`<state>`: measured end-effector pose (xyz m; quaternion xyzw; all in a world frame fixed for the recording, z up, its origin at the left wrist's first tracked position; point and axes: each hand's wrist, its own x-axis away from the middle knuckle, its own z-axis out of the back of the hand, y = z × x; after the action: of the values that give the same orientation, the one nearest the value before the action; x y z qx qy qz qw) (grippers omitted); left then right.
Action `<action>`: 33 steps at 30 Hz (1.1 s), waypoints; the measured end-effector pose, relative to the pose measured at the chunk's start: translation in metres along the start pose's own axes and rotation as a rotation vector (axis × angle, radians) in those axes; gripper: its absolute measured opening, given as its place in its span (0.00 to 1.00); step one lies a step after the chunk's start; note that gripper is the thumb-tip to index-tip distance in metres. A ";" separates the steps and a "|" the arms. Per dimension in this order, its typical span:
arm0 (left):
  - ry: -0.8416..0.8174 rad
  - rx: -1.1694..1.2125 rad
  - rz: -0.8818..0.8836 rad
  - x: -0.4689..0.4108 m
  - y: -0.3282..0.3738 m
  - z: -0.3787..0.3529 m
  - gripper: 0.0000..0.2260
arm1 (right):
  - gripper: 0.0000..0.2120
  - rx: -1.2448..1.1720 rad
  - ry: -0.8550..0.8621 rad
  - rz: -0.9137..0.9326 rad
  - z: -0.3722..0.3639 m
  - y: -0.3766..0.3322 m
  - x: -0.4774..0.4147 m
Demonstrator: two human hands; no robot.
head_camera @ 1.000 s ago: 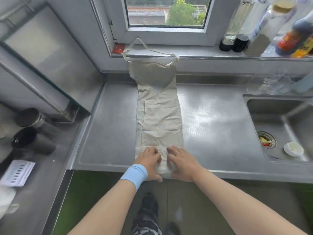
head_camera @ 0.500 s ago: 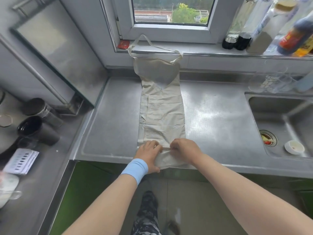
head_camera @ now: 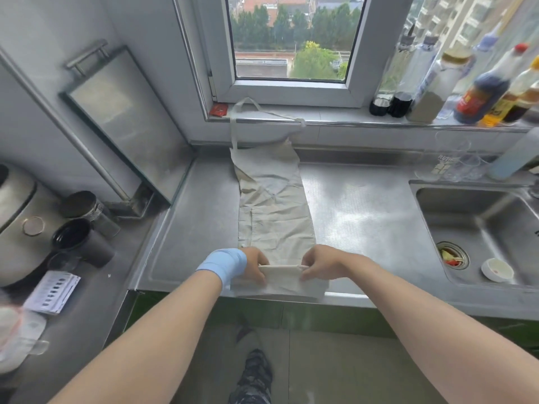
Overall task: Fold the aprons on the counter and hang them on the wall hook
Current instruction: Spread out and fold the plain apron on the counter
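1. A second ago both hands lay flat on the near end of the beige apron (head_camera: pixel 277 217). Now the left hand (head_camera: pixel 253 266) and the right hand (head_camera: pixel 323 265) have curled round it and raised the hem (head_camera: pixel 281 267) off the worktop (head_camera: pixel 364 223).
2. The fingers (head_camera: pixel 307 272) of each hand pinch one end of the hem, which stretches taut between them as a narrow doubled edge. A short flap of cloth lies just below the fingers, at the worktop's front edge.
3. Beyond the fingers the apron runs away as a long, narrow strip, already folded lengthwise. Its neck strap (head_camera: pixel 248 107) is looped up onto the window sill (head_camera: pixel 335 122).
4. The step in hand looks like the first crosswise fold. The next move probably calls for carrying the hem forward toward the bib, keeping both ends level, then laying it down and smoothing it.
5. No wall hook shows anywhere, and only one apron can be seen.
6. The thumbs and the underside of the grip are hidden behind the knuckles, and a blue wristband (head_camera: pixel 223 262) covers the left wrist.
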<state>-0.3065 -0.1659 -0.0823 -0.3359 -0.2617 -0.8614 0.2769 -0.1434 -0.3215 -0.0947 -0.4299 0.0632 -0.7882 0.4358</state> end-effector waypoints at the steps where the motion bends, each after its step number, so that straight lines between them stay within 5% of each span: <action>1: -0.027 -0.021 0.003 0.003 0.001 0.010 0.12 | 0.12 -0.047 -0.030 -0.011 0.007 -0.002 0.001; 4: -0.005 -0.019 0.001 0.001 -0.004 0.039 0.15 | 0.09 -0.189 -0.008 -0.007 0.026 -0.006 -0.005; 8: 0.203 0.107 0.020 -0.021 -0.019 0.063 0.13 | 0.02 -0.268 0.224 0.003 0.042 -0.009 -0.034; 11: 0.404 0.135 0.026 -0.044 -0.030 0.075 0.09 | 0.03 -0.235 0.418 -0.021 0.052 -0.014 -0.062; 16: 0.636 0.018 0.000 -0.088 -0.051 0.066 0.20 | 0.16 -0.101 0.619 -0.104 0.056 -0.020 -0.110; 19: 0.449 -0.001 -0.097 -0.108 -0.061 0.055 0.19 | 0.24 0.109 0.595 -0.005 0.045 -0.016 -0.127; 23: 0.301 -0.044 -0.092 -0.129 -0.073 0.055 0.19 | 0.37 0.342 0.302 0.170 0.032 -0.012 -0.137; 25: 0.373 0.067 -0.102 -0.136 -0.077 0.066 0.15 | 0.34 0.356 0.252 0.139 0.032 -0.016 -0.149; 29: 0.548 0.240 -0.013 -0.154 -0.093 0.105 0.11 | 0.21 0.141 0.418 0.049 0.054 -0.042 -0.191; 33: 0.541 0.356 0.127 -0.183 -0.123 0.140 0.10 | 0.17 -0.001 0.457 -0.021 0.080 -0.081 -0.234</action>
<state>-0.2124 0.0660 -0.1585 -0.0569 -0.3035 -0.8412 0.4440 -0.0776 -0.0760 -0.1520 -0.2412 0.1563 -0.8694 0.4018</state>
